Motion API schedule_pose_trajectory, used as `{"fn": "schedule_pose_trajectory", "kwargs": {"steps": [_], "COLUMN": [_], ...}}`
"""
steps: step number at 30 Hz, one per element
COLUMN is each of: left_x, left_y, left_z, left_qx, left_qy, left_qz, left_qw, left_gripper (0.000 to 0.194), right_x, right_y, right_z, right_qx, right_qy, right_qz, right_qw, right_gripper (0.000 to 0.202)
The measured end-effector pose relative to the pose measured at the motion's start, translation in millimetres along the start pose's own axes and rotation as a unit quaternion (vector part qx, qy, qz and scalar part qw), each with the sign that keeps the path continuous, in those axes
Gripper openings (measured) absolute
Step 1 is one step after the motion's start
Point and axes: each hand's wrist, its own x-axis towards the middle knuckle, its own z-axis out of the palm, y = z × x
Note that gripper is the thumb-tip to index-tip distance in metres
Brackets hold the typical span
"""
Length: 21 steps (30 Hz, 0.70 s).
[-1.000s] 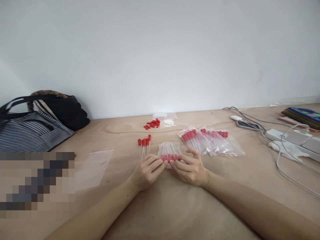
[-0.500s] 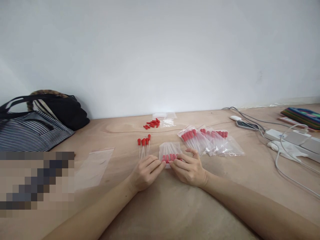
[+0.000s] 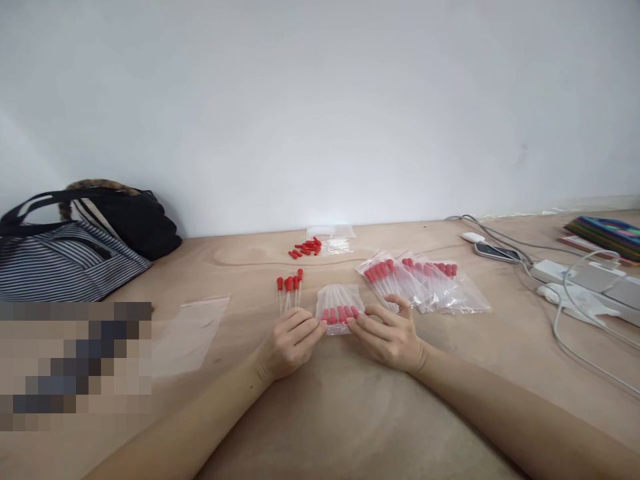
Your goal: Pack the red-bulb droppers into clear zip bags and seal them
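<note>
A clear zip bag (image 3: 338,297) holds several droppers, their red rubber bulbs lying side by side at the end near me. My left hand (image 3: 293,340) pinches the bag's near left corner between thumb and fingers. At the near right corner, my right hand (image 3: 393,337) grips the same bag, its index finger raised and bent. Just beyond my left hand lie several loose droppers (image 3: 289,285) with red bulbs; their lower ends are hidden behind that hand. To the right, several filled zip bags (image 3: 415,283) of droppers overlap in a row.
Loose red rubber bulbs (image 3: 307,248) and clear glass tubes (image 3: 337,245) on a plastic bag lie near the wall. A flat zip bag (image 3: 187,333) rests at left, near a striped bag (image 3: 70,263). A phone (image 3: 495,251), power strip (image 3: 580,275) and cables stand right.
My right hand has slid to the right along the bag's near edge, away from my left hand, so the red bulbs show more fully. My left hand stays at the left corner.
</note>
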Motion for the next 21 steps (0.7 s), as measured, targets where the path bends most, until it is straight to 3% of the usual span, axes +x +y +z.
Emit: {"fn": "schedule_pose_trajectory", "kwargs": {"steps": [3,8,15,21], "left_x": [1.6,1.2,3.7,2.5], "left_y": [1.9,3.9,6.0,3.1], "left_z": [5.5,11.2,7.2,4.2], "left_qx": [0.000,0.010,0.018,0.008], "left_qy": [-0.007,-0.010,0.010,-0.006], "left_qz": [-0.009,0.033,0.053,0.035], "left_qw": [1.000,0.999,0.998,0.999], "left_gripper": [0.014,0.014,0.016,0.014], "right_x": [0.6,4.8,8.1,9.4], "right_y": [-2.8,-9.1,-13.6,-12.8], "right_z": [3.3,6.2,5.0,3.3], "right_qx": [0.011,0.029,0.032,0.032], "right_qy": [-0.004,-0.002,-0.004,0.012], "right_qz": [-0.002,0.007,0.006,0.011], "right_qw": [1.000,1.000,0.999,0.999], "right_gripper": [0.009,0.010,0.009,0.013]}}
